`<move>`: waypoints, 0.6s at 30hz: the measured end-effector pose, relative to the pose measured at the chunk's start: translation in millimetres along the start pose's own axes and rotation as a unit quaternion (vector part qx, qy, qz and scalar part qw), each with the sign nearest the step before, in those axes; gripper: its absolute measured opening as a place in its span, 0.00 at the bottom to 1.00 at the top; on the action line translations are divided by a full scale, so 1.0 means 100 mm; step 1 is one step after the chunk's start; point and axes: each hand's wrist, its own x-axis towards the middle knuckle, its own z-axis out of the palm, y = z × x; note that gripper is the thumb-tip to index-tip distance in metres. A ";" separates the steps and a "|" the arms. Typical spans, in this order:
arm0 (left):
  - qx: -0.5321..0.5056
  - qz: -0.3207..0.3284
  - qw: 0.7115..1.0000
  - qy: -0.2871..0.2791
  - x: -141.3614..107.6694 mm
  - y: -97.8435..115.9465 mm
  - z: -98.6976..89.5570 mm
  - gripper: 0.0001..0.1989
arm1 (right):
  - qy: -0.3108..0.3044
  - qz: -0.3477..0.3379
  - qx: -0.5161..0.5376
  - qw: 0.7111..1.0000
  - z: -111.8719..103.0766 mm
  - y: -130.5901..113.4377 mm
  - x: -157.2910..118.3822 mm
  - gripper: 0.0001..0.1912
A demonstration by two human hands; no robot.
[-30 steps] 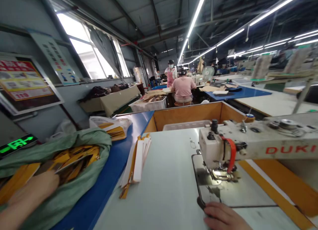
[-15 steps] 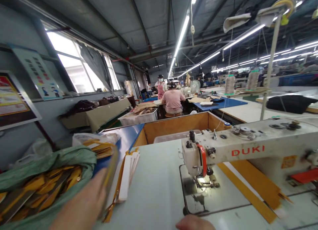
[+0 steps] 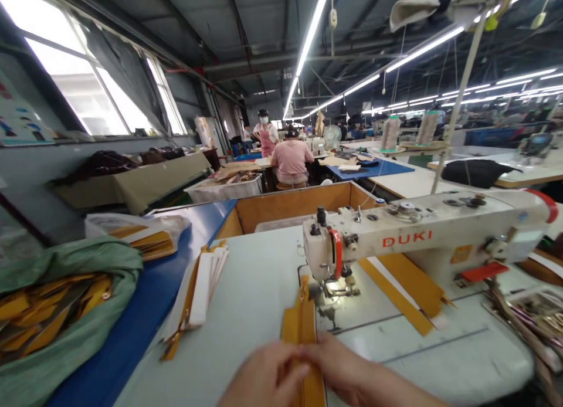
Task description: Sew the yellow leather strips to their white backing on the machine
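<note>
A mustard-yellow zipper strip (image 3: 299,319) lies lengthwise in front of me, left of the sewing machine's needle area, its zipper pull at the far end. My left hand (image 3: 266,375) is closed on its near part from the left. From the other side my right hand (image 3: 345,366) grips the same strip, and the fingertips of both hands meet over it. The white sewing machine (image 3: 409,237) stands just to the right, its presser foot (image 3: 338,290) lit by a lamp. Wide mustard pieces (image 3: 402,278) with a white strip lie under the machine arm.
On the left of the table is a stack of white and mustard zipper strips (image 3: 204,290). Beyond it a green sack (image 3: 118,272) holds mustard pieces, beside a clear bag (image 3: 176,225). A wooden bin (image 3: 281,207) stands behind. Metal parts sit in a tray (image 3: 539,313) at right. Two people work farther off.
My left hand has come from the left side, by the stack, to the front of the machine with a zipper strip. My right hand has joined it there. The view has turned right.
</note>
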 end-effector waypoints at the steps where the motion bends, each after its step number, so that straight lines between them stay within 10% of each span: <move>1: -0.083 -0.055 0.994 0.042 0.05 0.00 -0.08 0.09 | 0.004 0.010 0.025 1.000 0.00 -0.01 -0.04 0.24; 10: -0.444 -0.159 0.879 -0.074 0.47 -0.10 -0.02 0.25 | -0.013 0.025 0.026 0.999 -0.07 -0.04 -0.20 0.24; 18: -0.497 -0.164 0.850 0.063 0.99 -0.25 0.01 0.21 | -0.010 0.063 0.003 0.998 -0.17 0.01 -0.22 0.29</move>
